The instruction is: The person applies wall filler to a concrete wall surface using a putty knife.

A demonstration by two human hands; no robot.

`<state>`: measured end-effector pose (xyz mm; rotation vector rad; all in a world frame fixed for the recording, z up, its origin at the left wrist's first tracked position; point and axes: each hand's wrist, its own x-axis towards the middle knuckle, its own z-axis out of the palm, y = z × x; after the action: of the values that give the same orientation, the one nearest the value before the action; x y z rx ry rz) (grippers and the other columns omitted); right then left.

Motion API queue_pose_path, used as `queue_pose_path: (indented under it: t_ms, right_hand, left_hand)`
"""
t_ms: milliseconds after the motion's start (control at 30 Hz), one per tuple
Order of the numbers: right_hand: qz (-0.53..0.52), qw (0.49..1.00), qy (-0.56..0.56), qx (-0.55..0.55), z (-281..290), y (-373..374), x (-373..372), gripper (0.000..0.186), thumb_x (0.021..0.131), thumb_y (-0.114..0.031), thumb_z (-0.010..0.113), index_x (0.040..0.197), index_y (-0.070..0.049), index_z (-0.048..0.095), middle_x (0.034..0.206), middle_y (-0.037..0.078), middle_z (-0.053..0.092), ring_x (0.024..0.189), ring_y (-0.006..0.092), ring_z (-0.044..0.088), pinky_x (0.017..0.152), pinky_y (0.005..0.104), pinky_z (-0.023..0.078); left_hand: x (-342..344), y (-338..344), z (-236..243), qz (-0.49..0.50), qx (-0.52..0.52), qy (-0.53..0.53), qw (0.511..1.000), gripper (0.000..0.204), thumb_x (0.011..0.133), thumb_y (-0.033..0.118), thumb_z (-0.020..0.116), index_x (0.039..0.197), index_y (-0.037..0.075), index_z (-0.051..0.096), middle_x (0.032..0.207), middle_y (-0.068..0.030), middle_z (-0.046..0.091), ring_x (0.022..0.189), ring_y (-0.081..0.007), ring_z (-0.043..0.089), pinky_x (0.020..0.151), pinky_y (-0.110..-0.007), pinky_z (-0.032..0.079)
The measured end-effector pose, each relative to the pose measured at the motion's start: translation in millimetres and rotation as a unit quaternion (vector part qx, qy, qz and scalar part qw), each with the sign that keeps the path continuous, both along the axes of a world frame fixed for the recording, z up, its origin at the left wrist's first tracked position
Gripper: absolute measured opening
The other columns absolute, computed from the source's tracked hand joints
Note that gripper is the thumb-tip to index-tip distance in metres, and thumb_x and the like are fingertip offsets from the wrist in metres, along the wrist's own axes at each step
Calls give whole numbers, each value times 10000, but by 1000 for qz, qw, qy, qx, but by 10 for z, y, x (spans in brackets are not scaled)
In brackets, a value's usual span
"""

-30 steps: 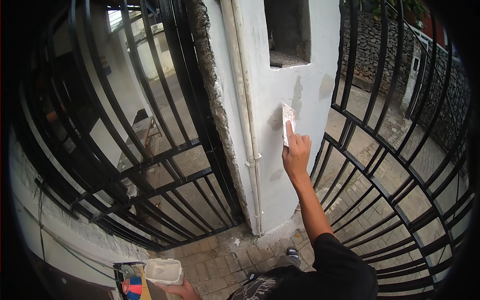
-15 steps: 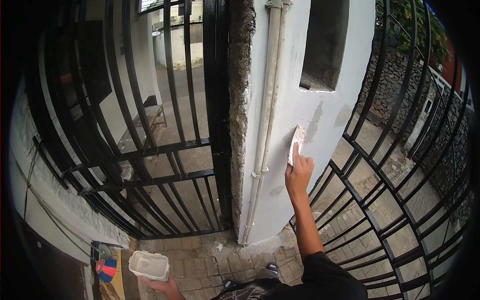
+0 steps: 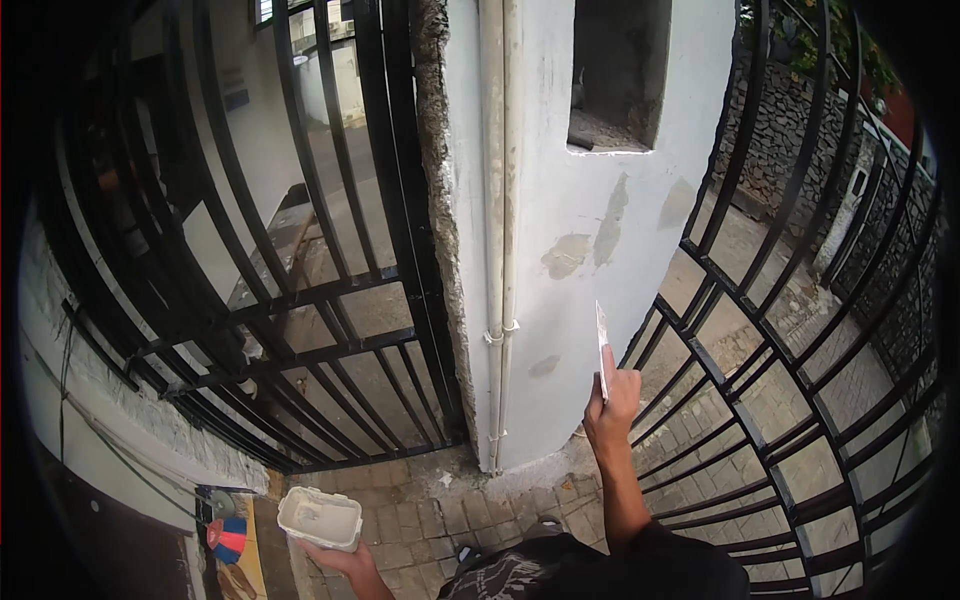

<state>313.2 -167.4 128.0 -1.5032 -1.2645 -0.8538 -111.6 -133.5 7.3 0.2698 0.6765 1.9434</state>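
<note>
Patches (image 3: 610,222), four and grey, mark the white pillar (image 3: 560,315) ahead of the right grip (image 3: 614,403), which is closed around one thin scraper (image 3: 602,338) pointing away; the left grip (image 3: 340,561) is clamped on one pale tub (image 3: 336,541), just above it.

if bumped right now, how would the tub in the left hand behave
The tub might tip, since the left hand seems to support its near side. It looks like plastic, so probably stiff; the pale material inside likely adds some weight.
</note>
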Motion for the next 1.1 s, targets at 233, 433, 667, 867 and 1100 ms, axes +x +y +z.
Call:
queue_pose_path:
  t_ms: [233, 433, 667, 867, 1100]
  right_hand:
    - [26, 997, -67, -43, -191, 1130, 610, 658, 683, 28, 629, 1320, -128, 591, 816, 52, 440, 811, 245, 441, 767, 379, 352]
    - [128, 983, -12, -128, -714, 361, 498, 569, 680, 4, 636, 1241, -87, 647, 788, 29, 418, 782, 229, 428, 744, 387, 334]
    - [143, 989, -48, 7, 33, 981, 801, 572, 649, -2, 648, 1217, -72, 660, 787, 44, 385, 799, 240, 414, 763, 390, 321]
    - [289, 948, -48, -123, -1108, 494, 692, 588, 638, 32, 622, 1205, -113, 677, 767, 34, 379, 788, 218, 410, 757, 375, 309]
    - [182, 978, -68, 79, 223, 943, 890, 636, 603, 10, 636, 1233, -73, 654, 769, 35, 362, 794, 226, 401, 757, 383, 304]
  left_hand:
    - [790, -65, 204, -19, 4, -39, 999, 632, 979, 582, 331, 1458, 174, 373, 1394, -83, 500, 1187, -328, 563, 907, -534, 524]
    - [1075, -452, 215, 18, -3, -2, 1000, 661, 938, 645, 350, 1421, 201, 427, 1333, -59, 549, 1107, -332, 602, 762, -524, 569]
    - [1230, -1051, 11, 70, -41, 15, 997, 676, 923, 662, 357, 1404, 196, 445, 1330, -64, 549, 1097, -328, 603, 777, -517, 564]
    - [1683, -1355, 93, 147, -52, 6, 988, 668, 932, 648, 349, 1418, 199, 435, 1345, -65, 538, 1137, -320, 583, 850, -510, 544]
    - [1785, -1176, 204, 87, -67, 3, 994, 652, 976, 604, 301, 1468, 180, 360, 1425, -75, 464, 1259, -304, 502, 976, -493, 487]
